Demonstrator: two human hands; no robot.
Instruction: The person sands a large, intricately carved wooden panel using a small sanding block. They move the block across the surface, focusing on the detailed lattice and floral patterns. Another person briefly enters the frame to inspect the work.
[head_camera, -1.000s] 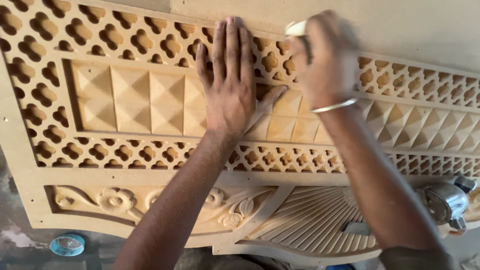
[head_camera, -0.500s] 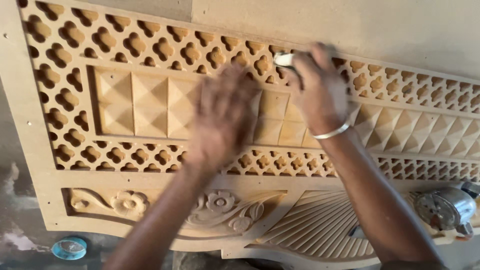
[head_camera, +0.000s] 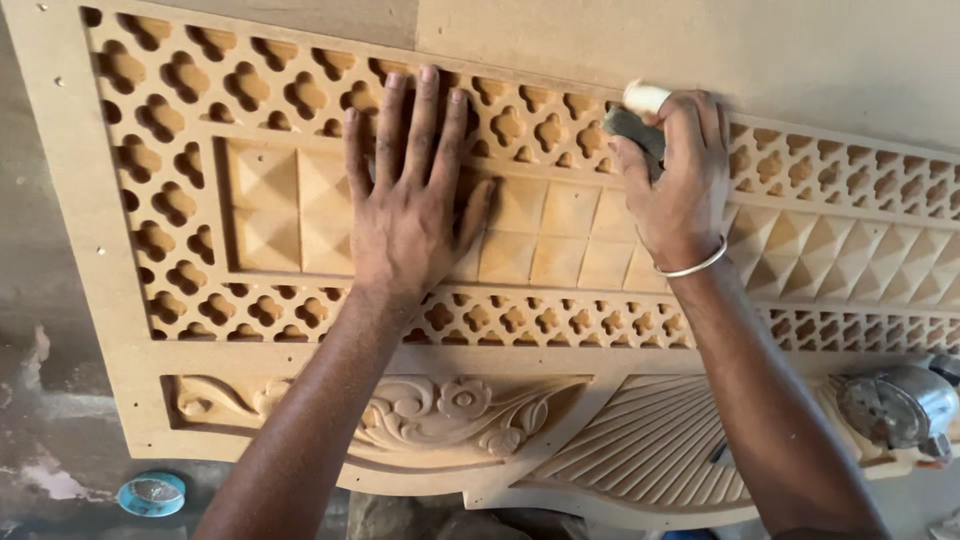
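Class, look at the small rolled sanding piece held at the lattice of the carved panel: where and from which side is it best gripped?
Probably around its middle, from above. The sanding roll is a short cylinder lying on the carved panel, so fingers can wrap over it, as the right hand does, leaving its pale end free. The left hand lies flat on the pyramid tiles.

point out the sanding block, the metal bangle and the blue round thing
sanding block (head_camera: 636, 122), head view, on its grey side above the thumb
metal bangle (head_camera: 690, 267), head view, on the band at the wrist
blue round thing (head_camera: 151, 494), head view, on its top face
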